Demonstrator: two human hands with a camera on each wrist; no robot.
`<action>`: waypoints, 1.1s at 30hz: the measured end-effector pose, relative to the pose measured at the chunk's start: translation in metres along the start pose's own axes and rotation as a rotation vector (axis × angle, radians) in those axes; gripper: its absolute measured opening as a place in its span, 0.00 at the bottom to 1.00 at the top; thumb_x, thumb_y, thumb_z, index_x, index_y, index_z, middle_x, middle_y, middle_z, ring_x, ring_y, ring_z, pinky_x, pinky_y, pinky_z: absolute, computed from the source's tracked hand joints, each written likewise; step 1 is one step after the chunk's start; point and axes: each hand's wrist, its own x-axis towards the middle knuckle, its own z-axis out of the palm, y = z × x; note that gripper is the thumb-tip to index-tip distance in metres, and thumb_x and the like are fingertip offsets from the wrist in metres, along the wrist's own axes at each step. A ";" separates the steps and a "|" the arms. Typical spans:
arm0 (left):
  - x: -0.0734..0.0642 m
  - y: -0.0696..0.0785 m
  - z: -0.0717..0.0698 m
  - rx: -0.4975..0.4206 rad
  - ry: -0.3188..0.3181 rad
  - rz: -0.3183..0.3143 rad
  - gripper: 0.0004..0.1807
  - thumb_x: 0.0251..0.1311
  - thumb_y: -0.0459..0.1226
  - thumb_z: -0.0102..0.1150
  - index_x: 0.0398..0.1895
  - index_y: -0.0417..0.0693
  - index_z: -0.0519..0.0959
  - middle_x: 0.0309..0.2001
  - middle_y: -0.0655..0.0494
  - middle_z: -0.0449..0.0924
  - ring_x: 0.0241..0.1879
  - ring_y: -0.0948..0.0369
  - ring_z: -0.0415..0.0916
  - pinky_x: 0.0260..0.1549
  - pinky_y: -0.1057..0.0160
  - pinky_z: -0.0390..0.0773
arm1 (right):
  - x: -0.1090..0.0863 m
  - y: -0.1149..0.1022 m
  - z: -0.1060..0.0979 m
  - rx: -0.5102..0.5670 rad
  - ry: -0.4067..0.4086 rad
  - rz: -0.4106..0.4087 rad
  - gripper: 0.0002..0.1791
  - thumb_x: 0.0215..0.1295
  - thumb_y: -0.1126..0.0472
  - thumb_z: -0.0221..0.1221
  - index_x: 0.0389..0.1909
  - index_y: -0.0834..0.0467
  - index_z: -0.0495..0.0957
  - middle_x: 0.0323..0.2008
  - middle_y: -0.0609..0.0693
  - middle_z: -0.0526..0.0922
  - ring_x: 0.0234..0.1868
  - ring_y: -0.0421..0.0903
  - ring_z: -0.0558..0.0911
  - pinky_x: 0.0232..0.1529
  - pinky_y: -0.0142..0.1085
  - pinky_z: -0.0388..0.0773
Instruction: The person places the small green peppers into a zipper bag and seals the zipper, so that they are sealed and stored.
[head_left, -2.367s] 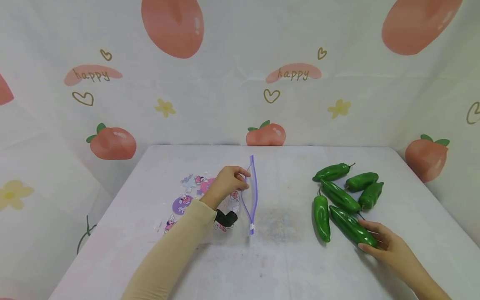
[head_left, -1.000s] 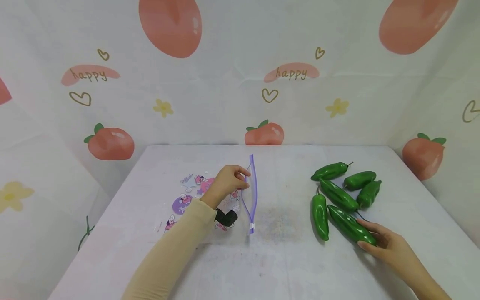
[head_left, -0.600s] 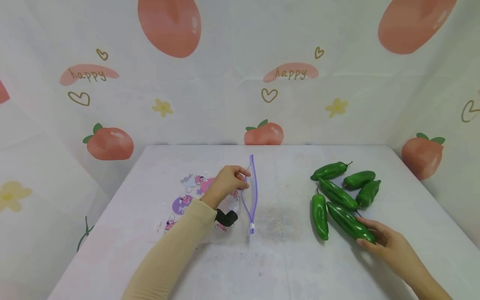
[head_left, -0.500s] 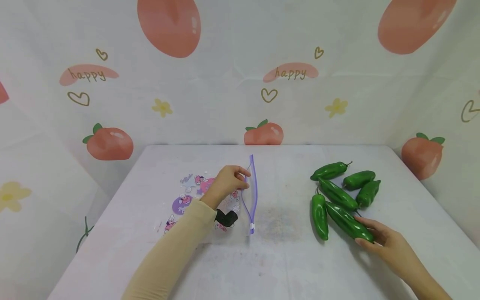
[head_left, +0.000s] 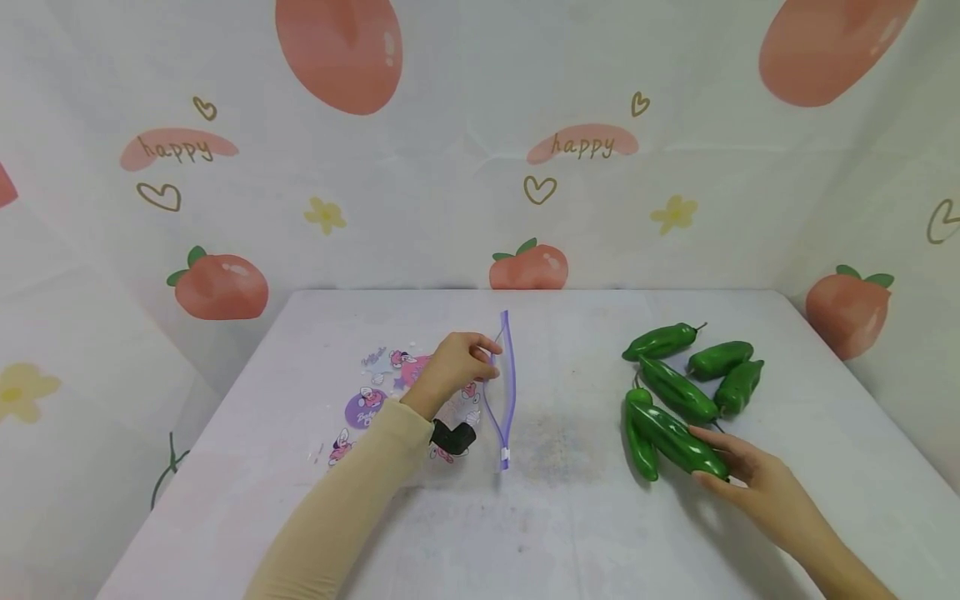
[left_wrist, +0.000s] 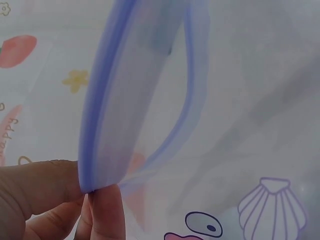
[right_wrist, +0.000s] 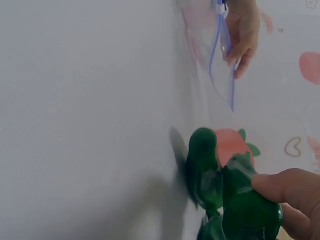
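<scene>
My left hand (head_left: 456, 367) pinches the upper edge of a clear zip bag (head_left: 510, 392) with a purple rim and printed cartoons. In the left wrist view, thumb and finger hold the purple rim (left_wrist: 97, 125), and the bag's mouth gapes. My right hand (head_left: 757, 479) grips a green pepper (head_left: 678, 437) by its near end, thumb on one side and fingers on the other. Its far end overlaps another green pepper (head_left: 640, 454) lying on the table. The right wrist view shows the held pepper (right_wrist: 247, 205) close up, partly covered by the thumb.
Several more green peppers lie behind the right hand, among them a long one (head_left: 678, 392) and one at the back (head_left: 660, 342). The white table (head_left: 547, 533) meets a fruit-printed cloth (head_left: 450, 208) at its rear. A green cord (head_left: 171, 467) hangs by the left edge.
My right hand has lifted the green pepper off its spot and shifted it left, over the neighbouring pepper. The left hand and the bag stay put.
</scene>
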 end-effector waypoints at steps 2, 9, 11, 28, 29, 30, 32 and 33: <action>0.001 -0.001 0.001 -0.011 -0.001 0.003 0.18 0.52 0.29 0.68 0.48 0.40 0.81 0.30 0.52 0.75 0.28 0.60 0.75 0.35 0.64 0.81 | 0.001 -0.003 0.002 0.014 0.009 -0.025 0.31 0.56 0.58 0.69 0.61 0.60 0.74 0.57 0.68 0.76 0.48 0.34 0.79 0.42 0.25 0.78; 0.002 -0.002 0.002 -0.027 0.004 -0.010 0.18 0.50 0.28 0.69 0.48 0.39 0.81 0.30 0.53 0.75 0.28 0.61 0.76 0.35 0.64 0.81 | 0.005 -0.016 0.007 0.035 0.010 -0.084 0.30 0.57 0.56 0.68 0.62 0.56 0.74 0.58 0.62 0.77 0.48 0.25 0.75 0.42 0.18 0.74; 0.002 -0.002 0.002 -0.020 0.004 -0.019 0.18 0.50 0.29 0.69 0.48 0.40 0.82 0.31 0.53 0.76 0.28 0.60 0.76 0.34 0.64 0.81 | 0.006 -0.019 0.008 0.040 0.000 -0.086 0.31 0.57 0.56 0.68 0.62 0.55 0.74 0.58 0.61 0.77 0.50 0.34 0.79 0.43 0.19 0.75; 0.005 -0.005 0.003 -0.004 0.008 -0.013 0.18 0.51 0.29 0.69 0.48 0.41 0.82 0.31 0.52 0.76 0.28 0.60 0.75 0.34 0.66 0.80 | 0.015 -0.042 0.012 0.090 -0.037 -0.098 0.30 0.57 0.55 0.68 0.61 0.56 0.74 0.56 0.62 0.78 0.51 0.58 0.82 0.45 0.43 0.81; 0.005 -0.005 0.003 -0.003 0.007 -0.012 0.18 0.51 0.29 0.69 0.48 0.41 0.82 0.31 0.52 0.76 0.28 0.60 0.75 0.33 0.66 0.80 | 0.015 -0.043 0.013 0.094 -0.041 -0.099 0.30 0.57 0.55 0.68 0.61 0.56 0.74 0.57 0.62 0.78 0.51 0.58 0.81 0.45 0.43 0.81; 0.004 -0.005 0.003 -0.002 0.006 -0.009 0.18 0.51 0.29 0.69 0.48 0.41 0.82 0.31 0.52 0.76 0.28 0.60 0.75 0.33 0.66 0.80 | 0.016 -0.044 0.013 0.097 -0.043 -0.100 0.30 0.57 0.55 0.68 0.61 0.56 0.74 0.57 0.62 0.77 0.51 0.58 0.81 0.45 0.43 0.81; 0.004 -0.004 0.003 0.000 0.003 -0.005 0.18 0.51 0.29 0.69 0.48 0.41 0.82 0.31 0.52 0.76 0.28 0.60 0.75 0.33 0.66 0.80 | 0.017 -0.045 0.015 0.102 -0.048 -0.105 0.31 0.57 0.55 0.68 0.62 0.56 0.74 0.57 0.62 0.77 0.51 0.58 0.81 0.45 0.42 0.81; 0.004 -0.004 0.003 0.002 0.000 -0.005 0.18 0.51 0.30 0.69 0.48 0.41 0.82 0.31 0.52 0.76 0.28 0.60 0.75 0.33 0.66 0.80 | 0.017 -0.046 0.015 0.104 -0.048 -0.110 0.30 0.57 0.55 0.68 0.62 0.56 0.74 0.57 0.61 0.77 0.52 0.57 0.81 0.45 0.41 0.81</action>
